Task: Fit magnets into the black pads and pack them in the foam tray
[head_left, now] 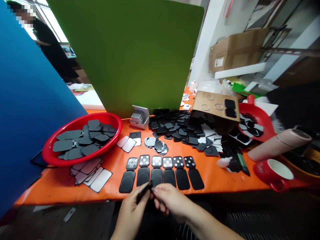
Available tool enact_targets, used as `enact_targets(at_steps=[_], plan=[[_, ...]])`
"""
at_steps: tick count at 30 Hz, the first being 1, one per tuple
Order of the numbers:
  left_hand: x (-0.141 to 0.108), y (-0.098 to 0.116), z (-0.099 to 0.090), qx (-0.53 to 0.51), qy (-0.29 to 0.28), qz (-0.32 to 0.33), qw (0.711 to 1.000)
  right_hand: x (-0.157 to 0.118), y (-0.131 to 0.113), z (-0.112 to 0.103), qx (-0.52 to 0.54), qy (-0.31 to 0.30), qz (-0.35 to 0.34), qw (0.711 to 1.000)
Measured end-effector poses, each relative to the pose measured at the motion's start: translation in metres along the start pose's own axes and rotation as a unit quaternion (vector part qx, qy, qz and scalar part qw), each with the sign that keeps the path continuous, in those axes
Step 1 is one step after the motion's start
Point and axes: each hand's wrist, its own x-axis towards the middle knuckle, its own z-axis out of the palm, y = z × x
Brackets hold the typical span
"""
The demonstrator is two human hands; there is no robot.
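At the table's front edge my left hand (135, 205) is closed around a thin black flat piece (144, 192), seen edge-on. My right hand (171, 199) meets it there, thumb and fingers pinched together close to the piece's end; what they pinch is hidden. Just beyond both hands lies a row of several black hinged folding pads (182, 179), opened out. Their small upper halves show round silver dots, and the larger lower halves are plain black.
A red basin (47, 151) of grey folded pads stands left, above pale cards (100, 180). Behind the row are round discs (160, 146), a small white box (140, 118) and heaped black plates (172, 126). A red mug (265, 175) and pink bottle (277, 145) stand right.
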Motion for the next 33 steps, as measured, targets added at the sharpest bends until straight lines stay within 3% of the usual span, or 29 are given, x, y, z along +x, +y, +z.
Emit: enact_targets(at_steps=[3, 6, 13, 18, 21, 24, 28, 30, 33], plan=[[-0.011, -0.005, 0.000, 0.088, -0.046, 0.107, 0.989, -0.007, 0.003, 0.003, 0.004, -0.030, 0.037, 0.999], [-0.018, -0.012, -0.001, 0.124, -0.073, 0.160, 0.977, -0.015, 0.005, 0.008, 0.050, -0.055, 0.076, 0.994], [-0.022, -0.018, -0.002, 0.147, -0.066, 0.190, 0.969, -0.012, 0.009, 0.005, 0.153, -0.041, 0.106, 0.982], [-0.022, -0.012, -0.001, 0.128, -0.105, 0.197, 0.966, -0.008, 0.021, -0.003, 0.327, -0.085, 0.186, 0.923], [-0.022, -0.009, 0.002, 0.097, -0.142, 0.193, 0.966, -0.006, 0.029, -0.004, 0.351, -0.065, 0.194, 0.914], [-0.018, -0.011, 0.005, 0.046, -0.149, 0.144, 0.977, -0.005, 0.033, -0.005, 0.367, -0.048, 0.178, 0.912], [-0.001, -0.015, 0.007, -0.094, -0.038, -0.045, 0.994, -0.009, 0.028, -0.012, 0.340, -0.038, 0.090, 0.935], [0.003, -0.017, 0.009, -0.206, -0.027, -0.115, 0.971, -0.012, 0.024, -0.016, 0.300, -0.030, 0.045, 0.952], [-0.002, -0.022, 0.018, -0.361, -0.104, -0.182, 0.909, -0.018, 0.021, -0.019, 0.249, -0.046, 0.030, 0.967]])
